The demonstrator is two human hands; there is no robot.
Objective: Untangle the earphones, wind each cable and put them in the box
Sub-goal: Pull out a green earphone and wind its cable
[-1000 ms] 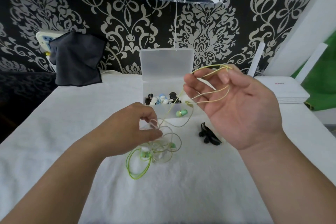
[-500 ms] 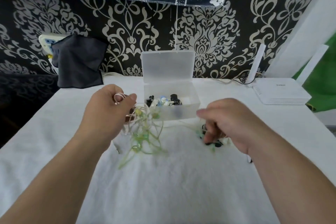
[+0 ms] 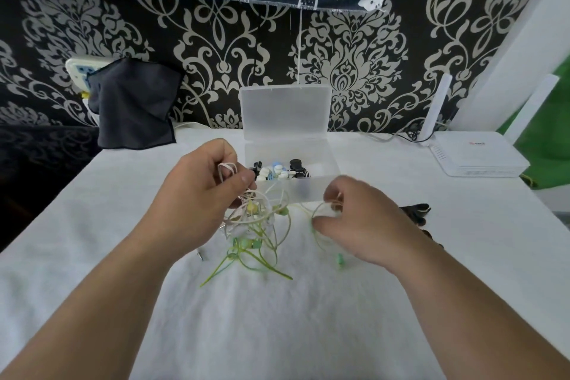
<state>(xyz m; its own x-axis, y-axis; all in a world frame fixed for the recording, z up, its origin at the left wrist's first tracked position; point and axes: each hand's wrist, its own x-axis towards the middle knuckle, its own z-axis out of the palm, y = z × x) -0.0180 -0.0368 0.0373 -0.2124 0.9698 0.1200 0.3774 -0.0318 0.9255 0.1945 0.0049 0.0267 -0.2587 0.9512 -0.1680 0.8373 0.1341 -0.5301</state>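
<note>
Earphones (image 3: 256,225) here are 1 knotted bunch of pale and green cable. It hangs from the left hand (image 3: 200,194) just in front of the open box (image 3: 320,191), with the lower loops trailing on the white surface (image 3: 277,333). The left hand's fingers are curled, pinching the pale loops at the top of the clump. The right hand (image 3: 361,225) pinches a thin green strand (image 3: 317,219) off to the side, though it's a bit blurry there.

My guess is this stuff weighs nothing and has 0 stiffness, so it flops and re-snags the second you let go. The thin wire probably won't like yanking either, especially where it meets the buds. I'd hold the cable itself close to the knot and feed a free end through, maybe the plug (image 3: 200,255) lying on the surface. The box already has other earbuds (image 3: 277,171) in it.
</note>
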